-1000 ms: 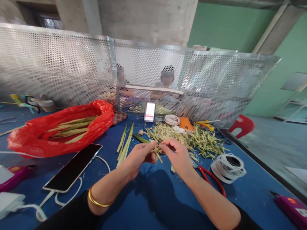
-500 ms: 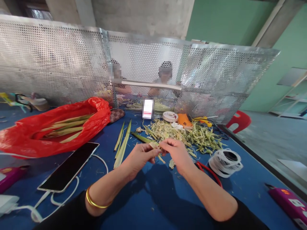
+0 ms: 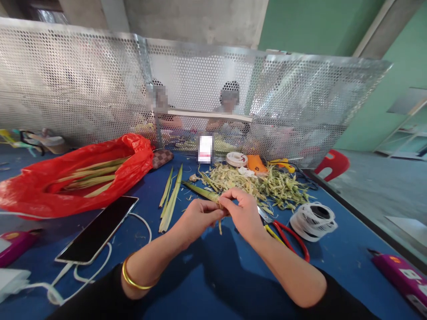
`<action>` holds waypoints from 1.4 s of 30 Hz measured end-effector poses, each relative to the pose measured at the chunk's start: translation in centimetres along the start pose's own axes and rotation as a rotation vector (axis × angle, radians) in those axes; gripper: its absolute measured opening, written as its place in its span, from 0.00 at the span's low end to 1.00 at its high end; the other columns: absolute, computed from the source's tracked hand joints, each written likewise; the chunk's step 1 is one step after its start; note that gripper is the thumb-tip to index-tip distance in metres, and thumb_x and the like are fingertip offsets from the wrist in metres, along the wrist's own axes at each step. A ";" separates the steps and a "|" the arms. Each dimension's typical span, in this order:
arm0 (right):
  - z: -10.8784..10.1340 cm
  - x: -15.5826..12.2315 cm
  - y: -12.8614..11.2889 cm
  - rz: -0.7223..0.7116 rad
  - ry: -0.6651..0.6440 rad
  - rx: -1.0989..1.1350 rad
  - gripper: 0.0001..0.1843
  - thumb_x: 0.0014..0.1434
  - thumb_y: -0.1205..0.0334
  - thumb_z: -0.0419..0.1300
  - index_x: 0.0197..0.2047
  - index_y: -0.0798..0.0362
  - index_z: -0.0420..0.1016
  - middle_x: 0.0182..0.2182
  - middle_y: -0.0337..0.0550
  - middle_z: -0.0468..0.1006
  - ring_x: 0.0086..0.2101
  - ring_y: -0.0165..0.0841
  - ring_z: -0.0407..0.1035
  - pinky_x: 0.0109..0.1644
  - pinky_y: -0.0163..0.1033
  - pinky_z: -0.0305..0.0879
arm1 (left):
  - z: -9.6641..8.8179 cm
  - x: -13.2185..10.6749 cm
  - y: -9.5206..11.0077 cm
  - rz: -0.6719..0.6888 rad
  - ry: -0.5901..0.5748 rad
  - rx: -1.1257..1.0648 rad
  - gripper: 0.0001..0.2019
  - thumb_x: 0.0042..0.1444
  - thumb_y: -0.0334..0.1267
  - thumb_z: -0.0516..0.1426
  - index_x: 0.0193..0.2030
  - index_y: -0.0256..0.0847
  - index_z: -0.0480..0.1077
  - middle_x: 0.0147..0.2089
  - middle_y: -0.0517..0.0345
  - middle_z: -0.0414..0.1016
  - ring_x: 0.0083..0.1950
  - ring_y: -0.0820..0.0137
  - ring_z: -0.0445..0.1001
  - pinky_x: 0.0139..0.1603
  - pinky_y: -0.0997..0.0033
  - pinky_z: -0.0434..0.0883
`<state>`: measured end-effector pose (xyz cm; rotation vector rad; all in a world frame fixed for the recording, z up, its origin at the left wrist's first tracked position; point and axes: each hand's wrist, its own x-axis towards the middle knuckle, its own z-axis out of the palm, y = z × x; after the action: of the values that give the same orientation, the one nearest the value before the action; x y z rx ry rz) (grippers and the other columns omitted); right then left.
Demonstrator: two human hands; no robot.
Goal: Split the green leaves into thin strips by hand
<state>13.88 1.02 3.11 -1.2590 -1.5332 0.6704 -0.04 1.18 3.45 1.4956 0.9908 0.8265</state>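
Note:
My left hand [image 3: 200, 218] and my right hand [image 3: 243, 213] meet over the middle of the blue table, both closed in pinches at the near end of a long green leaf [image 3: 204, 192]. The leaf's pointed end reaches away to the upper left. A thin pale strip [image 3: 220, 227] dangles below the fingers; my fingertips hide where it joins. Several loose leaves [image 3: 173, 200] lie left of my hands. Beside my right wrist are scissors [image 3: 295, 235] with red handles and a yellow part, partly hidden by my forearm.
A heap of leaf scraps [image 3: 247, 180] lies beyond my hands. White ribbon roll [image 3: 313, 221] stands at right. On the left are a red plastic bag [image 3: 133, 164] with leaves and a cabled phone [image 3: 98, 231]. A perforated metal screen [image 3: 200, 66] separates two people opposite.
My fingers have closed nearer together on the leaf, and the pale flap between them no longer shows. More of the scissors shows beside my right wrist.

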 end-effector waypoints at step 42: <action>-1.2 0.3 -0.4 -0.137 -0.067 -0.104 0.06 0.55 0.61 0.58 0.30 0.51 0.74 0.28 0.41 0.77 0.33 0.35 0.70 0.39 0.39 0.64 | -1.0 0.3 0.2 -0.037 0.140 -0.371 0.13 0.52 0.45 0.57 0.37 0.37 0.73 0.28 0.55 0.76 0.28 0.73 0.70 0.32 0.73 0.64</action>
<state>14.90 1.02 3.98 -1.2060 -1.7117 0.5552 -0.78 1.82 3.75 1.1118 0.9057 1.0370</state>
